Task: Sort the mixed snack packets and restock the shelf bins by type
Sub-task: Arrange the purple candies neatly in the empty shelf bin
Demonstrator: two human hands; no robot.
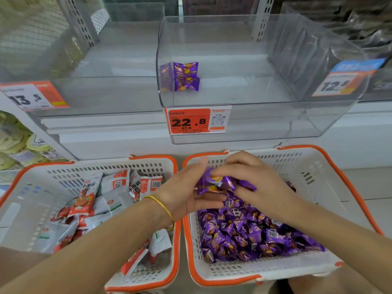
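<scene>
Above the right basket (297, 166), at mid-frame: my right fingers (224, 172) curl down over a small clutch of purple packets (214, 184) and pinch it from above. My left fingers (212, 201) lie straight and together beneath the same clutch, thumb raised beside it. The left hand (186, 192), palm up, thus cradles the clutch, while the right hand (254, 179) grips it. A gold bangle (163, 209) circles the left wrist.

Directly below the hands, a heap of purple packets (254, 236) fills the near half of the right basket, which is white with an orange rim. Just beside it stands the left basket (84, 168), of the same make, holding red-and-white packets (84, 198) lying loosely at mixed angles.

Beyond the baskets, on the shelf, I see a clear bin (265, 124) bearing a price tag marked 22.8 (188, 120). Two purple packets (186, 76) stand against its left wall. The neighbouring clear bin to the left carries a tag marked 13.5 (31, 96), and the one to the right a tag marked 12.8 (339, 83). The contents of these two are too blurred to name.
</scene>
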